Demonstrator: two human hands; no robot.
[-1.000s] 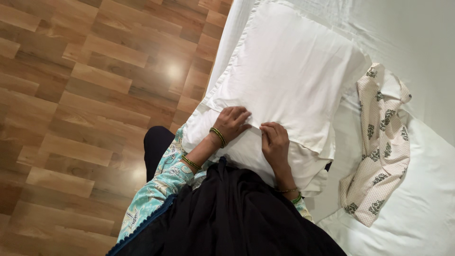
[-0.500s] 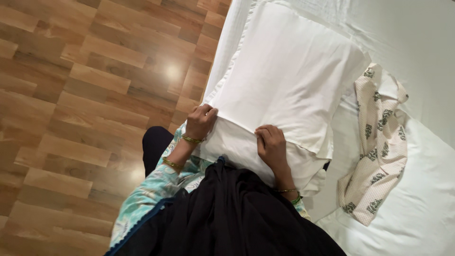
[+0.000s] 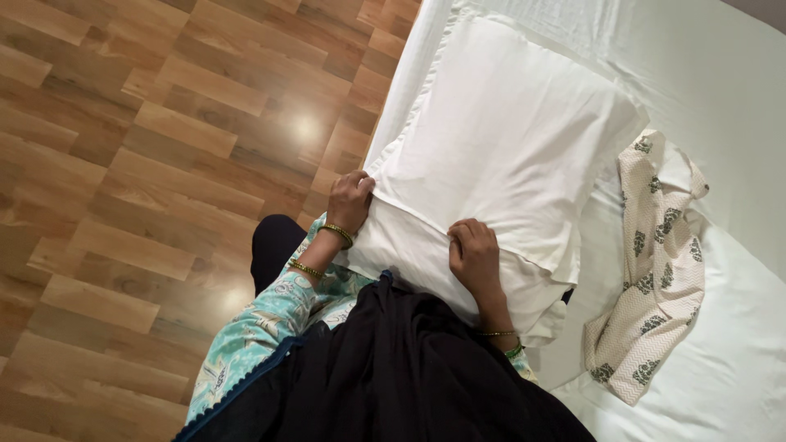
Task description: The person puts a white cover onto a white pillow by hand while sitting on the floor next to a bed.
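Left hand (image 3: 350, 200) at the pillow's (image 3: 499, 147) near left corner, wrist bent, bangled forearm rising from the 7 o'clock direction; fingers curled and pinching the open hem of the white pillowcase (image 3: 426, 254). Right hand (image 3: 475, 258) lower on the same hem, knuckles up, fingers pressed together and gripping a fold of the cloth. Pillow lying flat on the white bed (image 3: 720, 82), along its edge beside the wooden floor (image 3: 147, 147), long axis running from 7 to 1 o'clock, open end toward the body. Patterned cream cloth (image 3: 655, 270) crumpled at 3 o'clock of the pillow, just beside it.
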